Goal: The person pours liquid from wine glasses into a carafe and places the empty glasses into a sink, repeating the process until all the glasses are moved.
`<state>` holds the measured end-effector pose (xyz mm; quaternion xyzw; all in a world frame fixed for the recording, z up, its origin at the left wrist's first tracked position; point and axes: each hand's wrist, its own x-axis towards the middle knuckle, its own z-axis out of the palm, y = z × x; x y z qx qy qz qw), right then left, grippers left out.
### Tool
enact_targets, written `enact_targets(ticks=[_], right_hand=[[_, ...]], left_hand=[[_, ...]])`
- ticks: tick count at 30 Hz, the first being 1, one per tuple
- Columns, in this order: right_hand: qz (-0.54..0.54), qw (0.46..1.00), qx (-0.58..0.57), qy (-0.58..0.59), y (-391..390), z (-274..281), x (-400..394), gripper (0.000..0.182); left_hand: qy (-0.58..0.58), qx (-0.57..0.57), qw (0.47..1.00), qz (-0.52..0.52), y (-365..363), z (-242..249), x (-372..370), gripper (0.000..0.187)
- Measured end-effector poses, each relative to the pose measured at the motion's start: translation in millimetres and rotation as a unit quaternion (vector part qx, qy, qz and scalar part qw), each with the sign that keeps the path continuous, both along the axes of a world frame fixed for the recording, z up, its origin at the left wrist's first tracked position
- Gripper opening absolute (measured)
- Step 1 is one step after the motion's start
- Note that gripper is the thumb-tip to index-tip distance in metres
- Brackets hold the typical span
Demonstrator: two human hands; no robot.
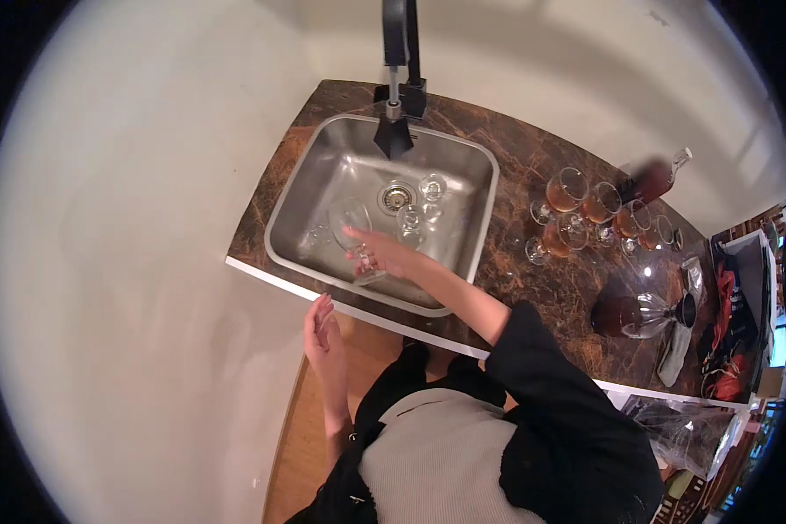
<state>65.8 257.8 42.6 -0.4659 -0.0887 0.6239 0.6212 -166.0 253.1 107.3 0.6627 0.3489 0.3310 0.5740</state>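
Over the steel sink (485, 196), my right hand (380, 253) is closed around the stem of a clear glass (348, 218), whose bowl points up and left. Two more clear glasses, one near the drain (410, 224) and one at its upper right (433, 186), are in the basin. My left hand (321, 332) hangs in front of the counter's edge, palm toward the sink, fingers extended and holding nothing. The black faucet (395, 131) reaches over the back of the basin.
Right of the sink, several stemmed glasses (568, 190) with amber liquid stand on the marble counter (533, 301). A dark bottle (655, 181), a glass carafe (642, 314), a grey cloth (674, 354) and a box of items (742, 279) are farther right.
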Motion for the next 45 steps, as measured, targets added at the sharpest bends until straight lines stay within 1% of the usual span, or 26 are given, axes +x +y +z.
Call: enact_targets(ticks=[2,3,5,7,10,13,14,16,18,19,21,22,23,25,27,29,30,31,32,35,38,40,42,43,44,45], right_hand=[[-0.018,0.987,-0.018,0.159,33.7,-54.6,16.9,0.071],[-0.032,0.969,-0.043,0.242,48.5,-76.9,28.4,0.068],[-0.082,0.909,-0.070,0.402,63.4,-101.4,39.0,0.065],[-0.151,0.820,-0.073,0.548,67.3,-114.1,47.5,0.063],[-0.246,0.751,-0.049,0.612,71.4,-139.3,52.9,0.061],[-0.316,0.818,-0.199,0.438,86.2,-186.0,58.9,0.071],[-0.302,0.818,-0.144,0.468,93.1,-225.3,63.7,0.068],[-0.272,0.809,-0.030,0.520,95.0,-220.6,62.1,0.063],[-0.321,0.723,-0.050,0.610,87.7,-215.4,66.3,0.057],[-0.333,0.690,-0.050,0.640,83.6,-189.0,61.1,0.055],[-0.338,0.662,-0.038,0.668,82.9,-163.3,55.8,0.051],[-0.338,0.660,-0.001,0.671,85.6,-175.8,55.1,0.050],[-0.317,0.670,0.010,0.672,86.7,-186.0,55.5,0.051],[-0.283,0.689,0.040,0.666,89.6,-209.8,63.4,0.052],[-0.292,0.800,0.056,0.521,103.9,-288.4,68.6,0.044],[-0.282,0.714,-0.012,0.641,119.2,-291.9,74.6,0.048],[-0.278,0.722,0.014,0.633,110.0,-271.3,72.8,0.055],[-0.272,0.731,0.041,0.624,101.9,-233.4,64.6,0.062],[-0.264,0.740,0.065,0.615,95.9,-208.3,57.8,0.069],[-0.246,0.761,0.057,0.598,87.6,-202.1,47.2,0.073],[-0.287,0.734,-0.055,0.613,78.4,-183.8,18.9,0.075],[-0.284,0.772,-0.069,0.564,51.9,-157.1,-8.8,0.067],[-0.275,0.870,-0.063,0.405,5.3,-90.1,-42.5,0.053],[-0.262,0.928,-0.049,0.262,-24.7,-44.9,-59.1,0.043],[-0.294,0.950,0.018,0.107,-50.9,-10.5,-69.5,0.035],[-0.318,0.943,0.085,-0.053,-75.1,11.7,-74.9,0.030]], left_hand=[[0.003,-0.001,1.000,0.018,10.3,1.6,-9.0,0.036],[0.004,0.000,1.000,0.027,15.4,2.7,-12.8,0.036],[0.001,-0.008,0.999,0.037,24.5,5.0,-20.7,0.037],[0.005,-0.012,0.999,0.045,32.8,4.6,-27.2,0.038],[0.016,-0.012,0.998,0.051,44.8,2.0,-30.4,0.039],[0.018,-0.008,0.999,0.050,54.0,-0.1,-29.1,0.040],[0.022,-0.005,0.999,0.046,56.6,0.3,-27.1,0.040],[0.024,-0.005,0.999,0.039,59.4,2.3,-22.5,0.039],[0.024,-0.011,0.999,0.035,60.4,4.7,-18.8,0.039],[0.024,-0.009,0.999,0.032,61.8,4.1,-17.0,0.039],[0.026,-0.007,0.999,0.026,62.8,2.4,-16.3,0.038],[0.030,-0.012,0.999,0.029,62.8,1.7,-16.7,0.038],[0.033,-0.018,0.999,0.028,62.7,1.5,-17.2,0.038],[0.038,-0.026,0.999,0.020,62.0,1.5,-13.5,0.038],[0.050,-0.030,0.998,0.012,61.0,4.0,-13.8,0.038],[0.050,-0.032,0.998,0.006,61.4,-1.2,-13.9,0.038],[0.050,-0.031,0.998,0.006,61.9,-2.8,-14.5,0.038],[0.052,-0.039,0.998,-0.001,62.5,-2.3,-15.1,0.039],[0.060,-0.029,0.998,-0.010,62.8,-0.9,-15.0,0.039],[0.077,-0.009,0.997,-0.027,61.1,1.4,-13.8,0.040],[0.082,-0.008,0.996,-0.032,60.6,0.1,-14.1,0.040],[0.084,-0.013,0.996,-0.032,59.6,-2.9,-11.8,0.039],[0.076,-0.018,0.996,-0.046,58.0,-3.8,-8.2,0.039],[0.072,-0.022,0.996,-0.053,56.0,-3.8,-6.7,0.038],[0.072,-0.022,0.995,-0.061,53.3,-3.4,-4.5,0.038],[0.070,-0.021,0.995,-0.070,50.5,-2.8,-0.5,0.038]])
